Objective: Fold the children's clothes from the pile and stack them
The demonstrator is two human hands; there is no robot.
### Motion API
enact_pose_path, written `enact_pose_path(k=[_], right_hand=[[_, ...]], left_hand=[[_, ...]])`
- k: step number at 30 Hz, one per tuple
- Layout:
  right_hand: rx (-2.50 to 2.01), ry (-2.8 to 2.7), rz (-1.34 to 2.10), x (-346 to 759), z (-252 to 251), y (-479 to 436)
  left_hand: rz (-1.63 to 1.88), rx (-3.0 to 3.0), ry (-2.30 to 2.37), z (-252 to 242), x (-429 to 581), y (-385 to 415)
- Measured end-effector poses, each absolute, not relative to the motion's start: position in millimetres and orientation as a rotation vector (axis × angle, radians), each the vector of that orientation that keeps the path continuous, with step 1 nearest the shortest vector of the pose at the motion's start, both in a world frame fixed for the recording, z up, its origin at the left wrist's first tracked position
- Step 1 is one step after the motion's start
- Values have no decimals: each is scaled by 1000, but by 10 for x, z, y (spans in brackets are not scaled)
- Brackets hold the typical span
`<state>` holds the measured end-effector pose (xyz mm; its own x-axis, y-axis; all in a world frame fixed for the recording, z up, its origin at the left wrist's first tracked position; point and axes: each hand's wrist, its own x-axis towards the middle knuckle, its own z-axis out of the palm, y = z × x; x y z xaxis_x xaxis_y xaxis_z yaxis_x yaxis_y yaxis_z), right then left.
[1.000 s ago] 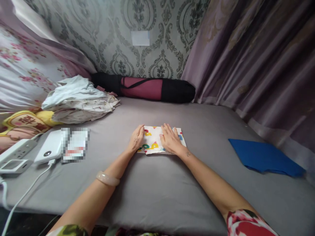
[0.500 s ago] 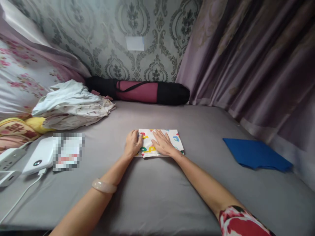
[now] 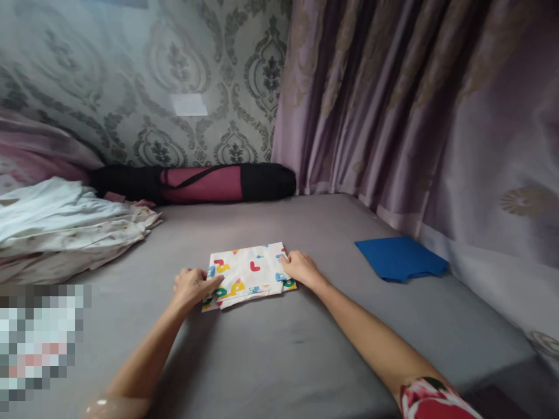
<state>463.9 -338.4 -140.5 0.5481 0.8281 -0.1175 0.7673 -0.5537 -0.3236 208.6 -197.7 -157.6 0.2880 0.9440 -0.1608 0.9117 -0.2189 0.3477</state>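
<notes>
A white folded cloth [image 3: 244, 270] printed with colourful numbers lies in the middle of the grey bed sheet, slightly turned. A few of its layers show along the near edge. My left hand [image 3: 192, 286] grips the cloth's left edge, thumb on top and fingers curled at the side. At the opposite edge, my right hand [image 3: 303, 269] pinches the cloth with its thumb above; the other fingers are partly hidden behind the hand. A pale bangle [image 3: 116, 406] sits on my left forearm at the frame's bottom.
A folded blue sheet of material [image 3: 399, 259] lies to the right. Against the wall rests a long black and maroon bag [image 3: 201, 185]. Rumpled clothes [image 3: 65, 224] are heaped at left, with a blurred-out item [image 3: 41, 343] nearer me. Purple curtains [image 3: 349, 105] hang at right.
My view has swung to the right. My right hand has moved from lying flat on top of the cloth to its right edge. The cloth now sits at a slight angle.
</notes>
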Motion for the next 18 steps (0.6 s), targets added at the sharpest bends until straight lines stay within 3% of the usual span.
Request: enact_pose_path(k=[8,13,18], right_hand=[[-2424,-1222,474,4541,-1375,-3337],[-2128,-777,706,4636,-1497,-3289],[-1784,-684,868,4664,-1496,-3388]], left_hand=[[267,1852,1490,-1365,2263,-2161],[481,1641,1440,-1168,2338,-2212],[434,1575,1249,-926,2412,-2169]])
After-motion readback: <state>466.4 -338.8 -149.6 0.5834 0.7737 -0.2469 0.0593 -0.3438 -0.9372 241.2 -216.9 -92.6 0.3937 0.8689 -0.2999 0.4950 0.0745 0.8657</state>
